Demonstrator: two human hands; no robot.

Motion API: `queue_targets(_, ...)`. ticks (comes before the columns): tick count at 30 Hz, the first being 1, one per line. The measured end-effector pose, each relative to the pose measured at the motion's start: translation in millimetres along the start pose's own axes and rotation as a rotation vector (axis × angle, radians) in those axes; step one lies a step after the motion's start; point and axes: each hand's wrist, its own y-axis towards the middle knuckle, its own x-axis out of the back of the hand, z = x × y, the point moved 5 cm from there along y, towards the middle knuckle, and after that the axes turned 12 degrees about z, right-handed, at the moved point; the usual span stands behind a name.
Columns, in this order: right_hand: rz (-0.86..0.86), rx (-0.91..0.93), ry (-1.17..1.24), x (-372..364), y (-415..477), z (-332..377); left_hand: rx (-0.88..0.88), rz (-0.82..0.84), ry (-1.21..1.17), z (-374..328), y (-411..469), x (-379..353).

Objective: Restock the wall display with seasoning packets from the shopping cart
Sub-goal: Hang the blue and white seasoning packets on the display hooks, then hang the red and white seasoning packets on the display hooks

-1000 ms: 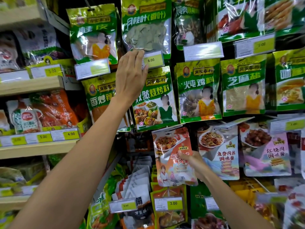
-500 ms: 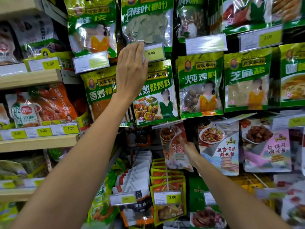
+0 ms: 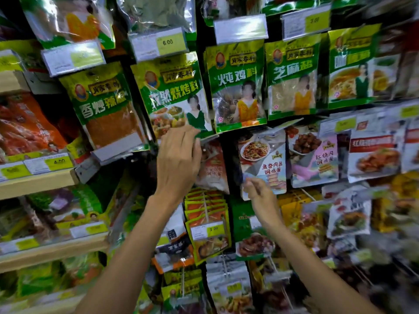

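2 hands were raised among the hanging packets. Where was the left one? the first asked.

The left hand (image 3: 179, 162) had its back to the camera, the second said, fingers bent over the top of the reddish seasoning packet (image 3: 214, 168), right under the tilted label holder (image 3: 209, 138). Whether it gripped the packet or the holder, I couldn't tell.

And the packet itself?

It hung partly behind that hand, just below the green barbecue packet (image 3: 172, 96) and left of the white sauce packet (image 3: 265, 159) with the noodle dish on it. Blur smeared its print.

The right hand?

The right hand (image 3: 257, 192) was lower and to the right, fingers loosely curled, fingertips at the white sauce packet's lower left corner — pinching it or only touching, I couldn't say.

Anything else around?

1 yellow tag reading 6.00 (image 3: 159, 45) sat above the green barbecue packet. Another tag reading 3.00 (image 3: 207, 230) sat below the reddish one, in front of a stack of orange packets (image 3: 206, 205) — and wooden shelves (image 3: 36, 181) ran along the left.
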Motion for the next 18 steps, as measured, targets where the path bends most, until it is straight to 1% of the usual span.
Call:
queue_targets(3,-0.057,-0.036,0.038,40.0,-41.4,-19.4,0.126,0.164,-0.272,-39.5,-46.1,-32.7)
queue_targets(7,-0.138,-0.168,-0.01,95.8,-119.9,-67.9,0.396,0.473,-0.733,-108.3,-111.8,-92.6)
queue_targets(11,-0.28,-0.343,-0.008,162.9,-215.6,-121.8,0.616,0.713,-0.979,-195.3,-168.6,-145.5)
queue_targets(15,-0.39,-0.524,-0.084,226.9,-316.5,-163.0,0.723,0.898,-1.164,-294.8,-214.9,-178.7)
queue_targets(18,-0.463,-0.672,-0.115,270.3,-380.1,-188.2,0.736,1.067,-1.18,-366.7,-240.8,-200.6)
